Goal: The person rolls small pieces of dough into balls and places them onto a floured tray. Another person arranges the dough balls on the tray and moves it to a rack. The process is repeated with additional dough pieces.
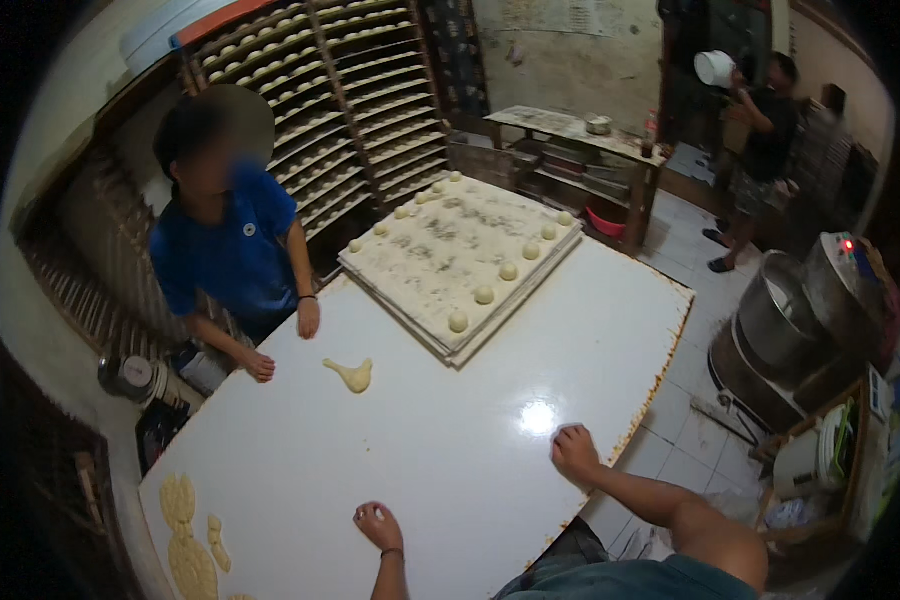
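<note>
My left hand (378, 526) rests on the white tabletop (450, 440) near its front edge, fingers curled in. Further right, my right hand (576, 456) is also curled down on the table, close to its right edge. What either hand holds, if anything, stays hidden beneath the fingers. An irregular piece of pale dough (354, 376) with two thin ends lies beyond my left hand. At the far side sits a stack of floured boards (440, 250), its top one bearing dough balls (484, 295) along two opposite sides. Flattened, lumpy dough (190, 560) lies at the near left corner.
A co-worker in a blue shirt (235, 235) stands at the left edge, hands on the table. Behind is a tall rack (340, 110) of trays with dough balls. To the right are a metal mixer (785, 310) and a white bucket (805, 460). Another person (770, 125) lifts a white pail.
</note>
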`<control>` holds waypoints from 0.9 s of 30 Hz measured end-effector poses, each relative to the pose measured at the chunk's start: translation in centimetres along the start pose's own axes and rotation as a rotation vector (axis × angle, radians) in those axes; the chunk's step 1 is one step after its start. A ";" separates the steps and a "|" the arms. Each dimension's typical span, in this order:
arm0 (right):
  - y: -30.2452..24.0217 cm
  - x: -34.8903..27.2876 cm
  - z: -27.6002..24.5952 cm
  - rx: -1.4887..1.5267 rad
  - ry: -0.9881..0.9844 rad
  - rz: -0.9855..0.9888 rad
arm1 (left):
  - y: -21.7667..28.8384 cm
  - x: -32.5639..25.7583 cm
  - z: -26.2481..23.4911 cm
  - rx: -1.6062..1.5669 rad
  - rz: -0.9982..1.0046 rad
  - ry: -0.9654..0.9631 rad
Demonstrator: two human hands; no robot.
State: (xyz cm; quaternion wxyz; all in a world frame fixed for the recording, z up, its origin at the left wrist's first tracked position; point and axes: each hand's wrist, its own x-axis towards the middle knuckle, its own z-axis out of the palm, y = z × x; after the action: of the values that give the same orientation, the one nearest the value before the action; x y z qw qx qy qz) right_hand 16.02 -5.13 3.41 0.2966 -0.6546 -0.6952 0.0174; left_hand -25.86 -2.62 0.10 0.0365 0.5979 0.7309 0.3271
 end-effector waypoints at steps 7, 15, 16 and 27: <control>-2.3 -5.5 -0.8 0.192 -0.124 -0.378 | -4.7 -5.2 1.7 0.027 0.143 -0.076; -4.2 -3.0 2.9 0.074 -0.030 0.027 | 5.8 -4.7 0.6 -0.090 0.027 -0.263; -3.9 -5.3 1.5 0.154 -0.008 -0.134 | 2.4 -6.4 0.3 -0.098 0.258 -0.254; -3.0 -5.4 2.6 0.196 -0.012 -0.130 | 1.4 -6.5 0.4 -0.116 0.188 -0.288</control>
State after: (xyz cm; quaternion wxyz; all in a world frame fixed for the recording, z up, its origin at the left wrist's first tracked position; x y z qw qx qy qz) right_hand 12.01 -9.63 0.44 0.3554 -0.5757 -0.7330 0.0698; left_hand -22.71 -8.22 -1.67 0.1443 0.7011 0.6389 0.2819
